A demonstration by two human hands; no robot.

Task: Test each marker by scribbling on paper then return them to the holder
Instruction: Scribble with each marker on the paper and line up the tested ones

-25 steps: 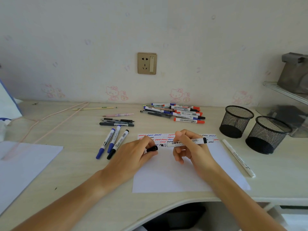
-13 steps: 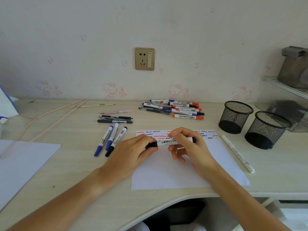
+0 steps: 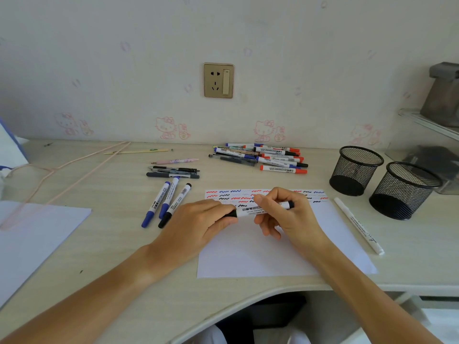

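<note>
I saw the marker (image 3: 258, 209) lying sideways above the paper (image 3: 273, 256), held at both ends. My left hand (image 3: 198, 224) pinched its black cap, my right hand (image 3: 285, 214) gripped its body. The mesh cups (image 3: 357, 170) stood off to the right, nearer my right hand.

A gold wall socket (image 3: 218, 80) sits at twelve o'clock; a pink cord (image 3: 74, 167) trails at ten; a grey box (image 3: 443, 93) at two.

I seem to be at a home study desk (image 3: 104, 244), probably a child's room: cartoon-cat wallpaper (image 3: 166, 127), a gold wall socket (image 3: 218, 80), mesh pen holders (image 3: 356, 170) and scattered markers (image 3: 268, 157).
</note>
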